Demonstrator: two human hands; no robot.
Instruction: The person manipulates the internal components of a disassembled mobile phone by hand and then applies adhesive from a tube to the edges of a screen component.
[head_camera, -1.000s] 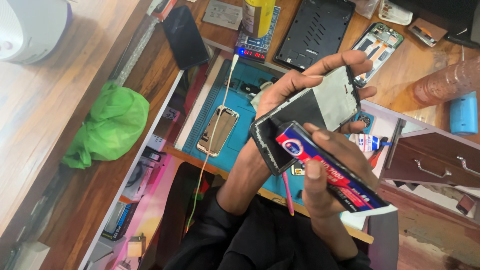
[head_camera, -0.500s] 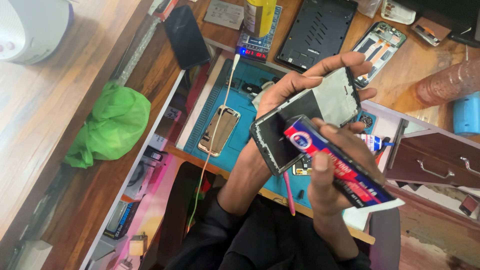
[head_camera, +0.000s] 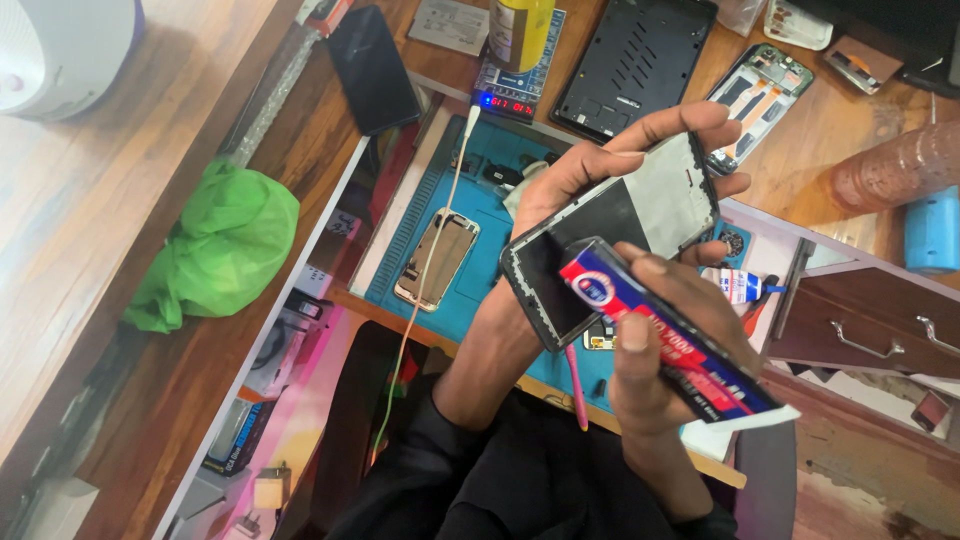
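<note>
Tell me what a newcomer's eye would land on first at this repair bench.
Dead centre, the left hand holds up a phone frame with a half-white, half-dark panel, while the right hand presses the tip of a red-and-blue glue tube against its lower edge. Left of them, a crumpled bright green bag glares on the wooden bench. Under the hands, a gold phone back lies on a teal work mat.

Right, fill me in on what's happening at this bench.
A person sits at a wooden workbench holding a black phone screen frame in the left hand, above a teal work mat. The right hand grips a red, blue and white glue tube, its nozzle end resting at the frame's lower edge. A stripped silver phone body lies on the mat, and a crumpled green plastic bag sits to the side.
</note>
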